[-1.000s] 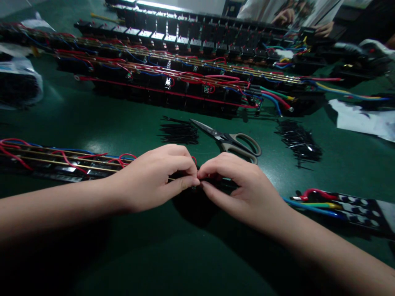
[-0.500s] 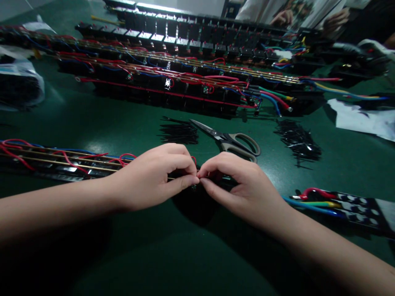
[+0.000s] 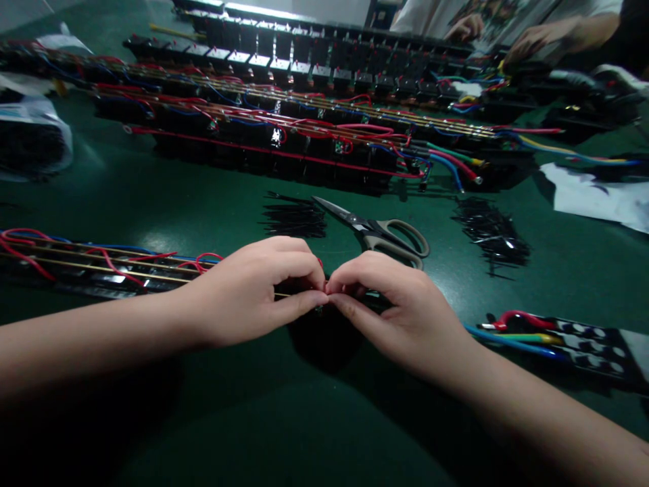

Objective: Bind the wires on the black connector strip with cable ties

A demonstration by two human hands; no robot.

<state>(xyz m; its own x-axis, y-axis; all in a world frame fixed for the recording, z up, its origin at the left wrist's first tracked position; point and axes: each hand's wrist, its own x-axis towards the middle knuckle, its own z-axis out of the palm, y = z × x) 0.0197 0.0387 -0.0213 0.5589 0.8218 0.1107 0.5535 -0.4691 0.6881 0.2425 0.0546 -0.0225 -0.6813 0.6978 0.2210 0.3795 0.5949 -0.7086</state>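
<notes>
My left hand (image 3: 274, 287) and my right hand (image 3: 390, 297) meet fingertip to fingertip over a long black wired strip (image 3: 101, 284). Thumb and forefinger of each hand are pinched together, and whatever sits between them is too small and hidden to name. Red wires, a blue wire and brass-coloured rods run along the strip, which passes under both hands. Just beyond my fingers lie scissors (image 3: 375, 230) with grey-and-black handles, blades pointing left. A small pile of black cable ties (image 3: 294, 215) is beside the scissor tip.
Several similar wired black strips (image 3: 284, 135) stretch across the green table (image 3: 228, 419) farther back. More black cable ties (image 3: 491, 233) lie to the right, near white paper (image 3: 593, 196). A plastic bag (image 3: 35, 135) rests at left. Across the table is another person's hand (image 3: 540, 40).
My hands keep almost the same pinched pose, fingertips together. Across the table, the other person's hand at right has moved lower, towards the wires.
</notes>
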